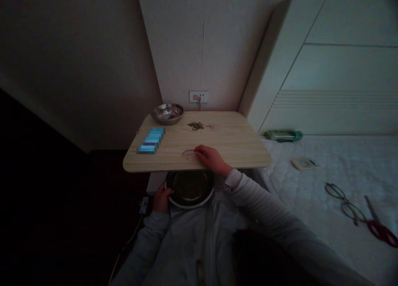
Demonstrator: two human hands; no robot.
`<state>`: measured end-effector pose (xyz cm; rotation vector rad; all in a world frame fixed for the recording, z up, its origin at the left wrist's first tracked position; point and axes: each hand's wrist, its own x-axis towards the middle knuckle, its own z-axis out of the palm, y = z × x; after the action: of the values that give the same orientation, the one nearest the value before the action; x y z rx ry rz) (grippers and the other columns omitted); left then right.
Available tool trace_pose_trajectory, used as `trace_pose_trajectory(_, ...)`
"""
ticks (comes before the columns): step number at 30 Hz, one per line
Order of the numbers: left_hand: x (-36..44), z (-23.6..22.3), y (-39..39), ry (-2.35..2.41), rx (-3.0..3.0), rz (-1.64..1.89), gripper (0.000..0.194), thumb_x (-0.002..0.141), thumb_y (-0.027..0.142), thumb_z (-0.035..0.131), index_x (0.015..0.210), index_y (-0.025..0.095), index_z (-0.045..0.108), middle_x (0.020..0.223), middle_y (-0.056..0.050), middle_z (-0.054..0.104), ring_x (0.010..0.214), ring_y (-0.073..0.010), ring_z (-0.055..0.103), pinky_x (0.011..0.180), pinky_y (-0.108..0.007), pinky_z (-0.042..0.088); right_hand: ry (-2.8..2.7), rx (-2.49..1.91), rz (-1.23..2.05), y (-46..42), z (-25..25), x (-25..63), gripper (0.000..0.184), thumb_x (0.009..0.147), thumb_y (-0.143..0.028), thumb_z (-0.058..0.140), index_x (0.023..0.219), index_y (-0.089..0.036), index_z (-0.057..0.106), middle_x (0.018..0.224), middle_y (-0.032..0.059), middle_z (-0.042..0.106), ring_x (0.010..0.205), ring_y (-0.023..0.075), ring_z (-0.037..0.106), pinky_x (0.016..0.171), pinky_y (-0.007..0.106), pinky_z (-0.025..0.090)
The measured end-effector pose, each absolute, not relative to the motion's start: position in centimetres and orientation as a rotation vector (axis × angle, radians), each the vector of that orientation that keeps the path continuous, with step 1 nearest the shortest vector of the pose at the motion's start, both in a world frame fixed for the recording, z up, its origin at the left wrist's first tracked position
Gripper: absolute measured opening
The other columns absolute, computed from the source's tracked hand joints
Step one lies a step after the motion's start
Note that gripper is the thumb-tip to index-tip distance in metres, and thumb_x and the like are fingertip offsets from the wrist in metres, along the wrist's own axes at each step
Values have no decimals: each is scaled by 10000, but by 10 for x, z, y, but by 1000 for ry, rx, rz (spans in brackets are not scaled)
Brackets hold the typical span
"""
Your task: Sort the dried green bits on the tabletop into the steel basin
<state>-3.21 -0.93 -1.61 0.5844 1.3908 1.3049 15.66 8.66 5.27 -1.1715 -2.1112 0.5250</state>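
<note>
My right hand (207,156) is over the near part of the small wooden table, fingers pinched on a thin, curved, pinkish strip (188,150); its kind is unclear. A few tiny specks lie beside it. Below the table's front edge, my left hand (162,198) grips the left rim of a round basin (190,204) with a pale rim, its thumb over the edge. The inside of the basin looks dark greenish, too dim to make out. Farther back on the table is a small heap of green-brown bits (196,126), with reddish crumbs (209,126) to its right.
On the table (242,149), a steel bowl (168,114) stands back left, near a blurred bright phone-like screen (151,140). On the white bed at right lie a green bottle (283,135), a small pack (304,164), glasses (345,201) and red-handled scissors (381,230). A cord runs low left.
</note>
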Motion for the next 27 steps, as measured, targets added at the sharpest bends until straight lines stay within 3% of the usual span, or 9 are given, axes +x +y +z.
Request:
trace_pose_trajectory(9, -29, -9, -11, 1421, 559, 1309, 361, 431, 133, 525, 782, 157, 605, 595, 30, 599, 597, -135, 526, 593, -252, 387, -1939, -1246, 816, 69, 61, 134, 228, 735, -358, 429, 881, -191, 479, 607, -27, 540, 535, 81, 472, 522, 197, 337)
trace_pose_trajectory(18, -31, -9, -10, 1417, 563, 1287, 342, 422, 147, 524, 753, 155, 609, 599, 17, 600, 607, -159, 538, 584, -271, 395, -2064, -1575, 476, 87, 53, 136, 217, 725, -364, 448, 840, -191, 507, 737, 43, 604, 618, 130, 516, 550, 231, 318)
trace_pose_trajectory(27, -26, -1, -13, 1442, 520, 1290, 435, 431, 155, 524, 860, 160, 599, 554, 26, 585, 557, -154, 536, 552, -269, 398, -1983, -1695, 387, 120, 54, 187, 210, 722, -358, 450, 831, -190, 514, 780, 54, 601, 640, 137, 507, 549, 237, 320)
